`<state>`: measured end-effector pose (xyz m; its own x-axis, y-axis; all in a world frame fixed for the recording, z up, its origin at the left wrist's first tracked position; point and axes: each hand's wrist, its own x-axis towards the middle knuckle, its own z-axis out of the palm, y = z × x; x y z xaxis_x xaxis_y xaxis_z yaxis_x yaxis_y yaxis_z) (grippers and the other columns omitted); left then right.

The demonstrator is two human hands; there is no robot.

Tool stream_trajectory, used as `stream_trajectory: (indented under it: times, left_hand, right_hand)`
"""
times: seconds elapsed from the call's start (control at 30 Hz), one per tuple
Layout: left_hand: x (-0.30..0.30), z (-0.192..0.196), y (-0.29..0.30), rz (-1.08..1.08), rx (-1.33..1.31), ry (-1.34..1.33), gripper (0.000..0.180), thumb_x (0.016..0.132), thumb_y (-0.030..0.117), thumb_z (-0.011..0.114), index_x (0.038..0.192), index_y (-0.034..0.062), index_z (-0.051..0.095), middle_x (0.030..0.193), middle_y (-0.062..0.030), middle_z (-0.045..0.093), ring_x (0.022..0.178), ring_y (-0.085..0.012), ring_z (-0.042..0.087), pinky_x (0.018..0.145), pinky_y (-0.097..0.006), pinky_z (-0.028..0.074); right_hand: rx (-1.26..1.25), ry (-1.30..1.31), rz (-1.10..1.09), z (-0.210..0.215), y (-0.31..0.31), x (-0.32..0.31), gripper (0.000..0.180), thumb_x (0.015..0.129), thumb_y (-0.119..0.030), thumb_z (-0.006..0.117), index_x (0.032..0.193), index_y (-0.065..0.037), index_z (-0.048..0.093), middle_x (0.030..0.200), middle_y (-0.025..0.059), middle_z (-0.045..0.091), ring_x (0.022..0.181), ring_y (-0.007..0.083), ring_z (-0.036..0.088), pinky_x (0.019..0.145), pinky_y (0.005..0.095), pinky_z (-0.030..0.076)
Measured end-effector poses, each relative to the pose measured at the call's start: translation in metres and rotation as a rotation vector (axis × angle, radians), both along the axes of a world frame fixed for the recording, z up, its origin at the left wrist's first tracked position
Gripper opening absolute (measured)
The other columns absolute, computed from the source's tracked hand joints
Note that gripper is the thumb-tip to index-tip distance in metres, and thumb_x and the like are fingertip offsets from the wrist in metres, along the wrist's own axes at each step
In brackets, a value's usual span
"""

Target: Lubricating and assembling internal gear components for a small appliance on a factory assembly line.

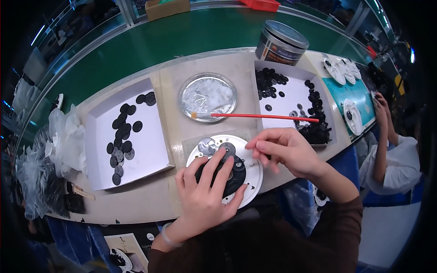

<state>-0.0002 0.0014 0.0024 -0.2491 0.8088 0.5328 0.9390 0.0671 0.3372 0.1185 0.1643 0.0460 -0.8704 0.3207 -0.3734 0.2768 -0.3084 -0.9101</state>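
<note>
My left hand (207, 191) lies flat on a round white fixture plate (251, 182), its fingers spread over a black disc (236, 175) at the plate's middle. My right hand (284, 150) hovers over the plate's right edge, thumb and forefinger pinched together near small grey round parts (207, 145); whether it holds something tiny I cannot make out. A red stick with a swab tip (264, 116) rests across a shallow metal dish (207, 96) of whitish grease just behind the plate.
A white tray (141, 154) with several black discs sits left. Another white tray (296, 98) of small black rings sits right. A metal can (280, 42) stands behind it. Plastic bags (63, 136) lie far left. Another person (391, 150) works at the right beside white plates (341, 70).
</note>
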Motion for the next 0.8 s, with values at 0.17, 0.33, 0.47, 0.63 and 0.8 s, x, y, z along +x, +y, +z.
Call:
stream_trajectory:
  times: [0.17,0.33,0.47,0.63,0.8]
  left_hand:
    - [-0.001,-0.001,0.001,-0.021,0.006,-0.017,0.049,0.057,0.025,0.072,0.101,0.0066,0.059,0.113,-0.0063,0.053,0.098,-0.0269,0.042,0.083,-0.036,0.031]
    - [-0.002,0.005,-0.002,-0.035,0.013,-0.077,0.045,0.059,0.026,0.07,0.099,0.0062,0.06,0.112,-0.0063,0.053,0.097,-0.0253,0.043,0.082,-0.035,0.03]
    - [-0.007,0.008,-0.002,-0.092,0.079,-0.241,0.036,0.062,0.018,0.069,0.096,0.007,0.061,0.105,-0.0049,0.056,0.093,-0.0233,0.044,0.078,-0.033,0.031]
    - [-0.008,0.015,0.001,0.034,0.239,-0.162,0.028,0.062,0.007,0.068,0.089,0.0095,0.061,0.087,-0.0008,0.053,0.082,-0.02,0.043,0.072,-0.033,0.03]
    - [-0.009,0.017,0.007,-0.029,0.287,-0.103,0.025,0.059,-0.002,0.067,0.081,0.0075,0.061,0.077,-0.0036,0.05,0.077,-0.0224,0.042,0.067,-0.031,0.034]
  right_hand:
    - [-0.221,0.072,-0.106,-0.001,0.0,0.001,0.032,0.083,-0.002,0.047,0.115,0.006,0.044,0.107,0.0161,0.054,0.095,0.0181,0.056,0.078,0.0264,0.048]
    - [-0.113,0.201,-0.058,0.003,-0.005,-0.005,0.031,0.082,0.002,0.045,0.113,0.006,0.041,0.114,0.0211,0.05,0.109,0.0275,0.05,0.091,0.0333,0.043]
    - [0.145,0.422,0.033,-0.001,-0.019,-0.009,0.033,0.084,0.005,0.038,0.116,0.005,0.036,0.122,0.0222,0.043,0.116,0.0278,0.043,0.097,0.0367,0.036]
    - [0.343,0.507,0.1,-0.003,-0.036,-0.011,0.039,0.082,0.012,0.03,0.121,0.004,0.029,0.129,0.0227,0.034,0.121,0.0278,0.038,0.102,0.0372,0.029]
    - [0.423,0.573,0.114,-0.007,-0.043,-0.015,0.047,0.079,0.016,0.026,0.124,0.003,0.023,0.131,0.0229,0.03,0.124,0.0291,0.033,0.104,0.0371,0.025]
